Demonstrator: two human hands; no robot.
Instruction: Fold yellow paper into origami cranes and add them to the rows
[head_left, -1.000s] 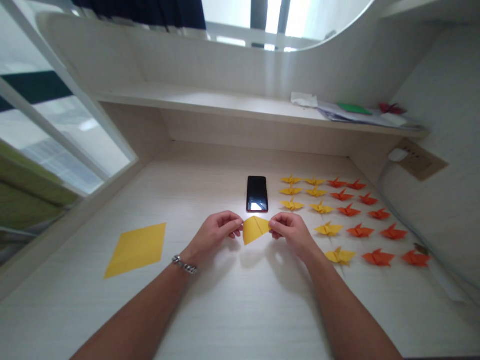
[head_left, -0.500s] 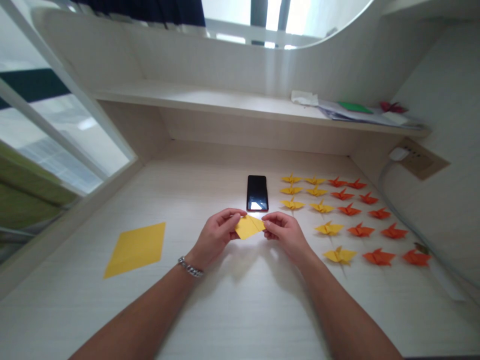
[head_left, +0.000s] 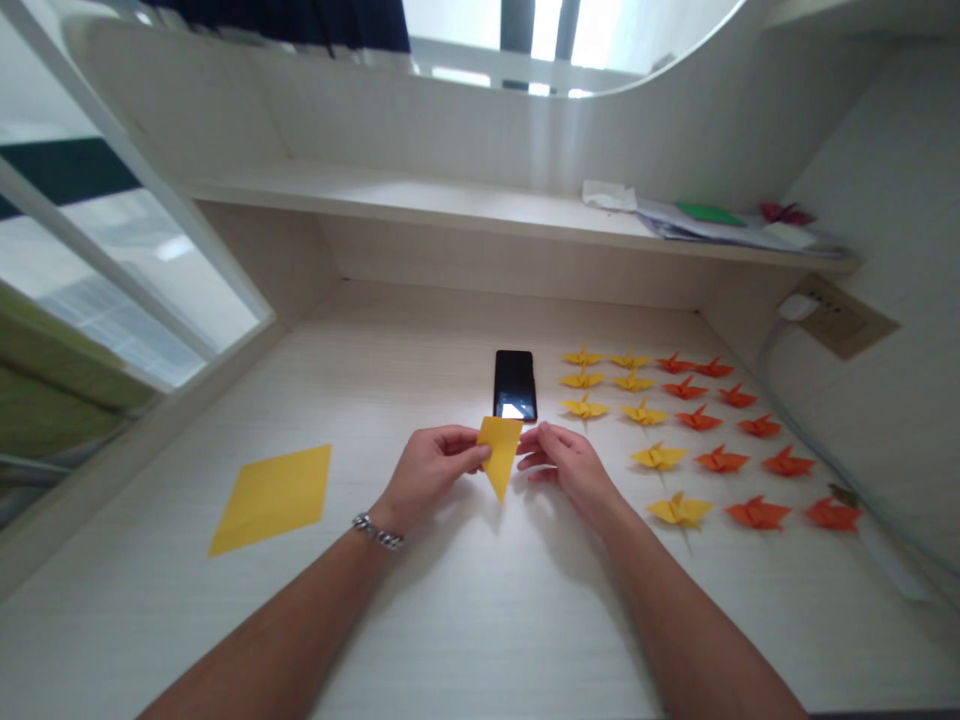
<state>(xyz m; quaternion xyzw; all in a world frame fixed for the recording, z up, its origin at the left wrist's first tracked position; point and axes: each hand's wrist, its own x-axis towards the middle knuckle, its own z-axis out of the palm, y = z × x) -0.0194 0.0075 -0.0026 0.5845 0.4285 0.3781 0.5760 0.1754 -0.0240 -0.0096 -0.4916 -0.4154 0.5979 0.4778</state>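
A folded piece of yellow origami paper [head_left: 500,452] is held above the desk, its pointed end turned down toward me. My left hand [head_left: 441,465] pinches it at its left edge between thumb and fingers. Close by its right edge is my right hand [head_left: 564,462], fingers apart and gripping nothing; whether a fingertip touches the paper I cannot tell. Just behind the paper lies a black phone [head_left: 514,383]. To the left, a flat yellow sheet [head_left: 274,498] rests on the desk.
On the right stand rows of yellow paper cranes [head_left: 658,457] and orange paper cranes [head_left: 721,460]. A cable [head_left: 810,440] runs from the wall socket [head_left: 844,318] past them. Papers [head_left: 701,224] lie on the shelf [head_left: 420,205] above the desk.
The folded yellow paper has been turned so its point faces down toward me. My right hand has let go of its right end and its fingers have spread.
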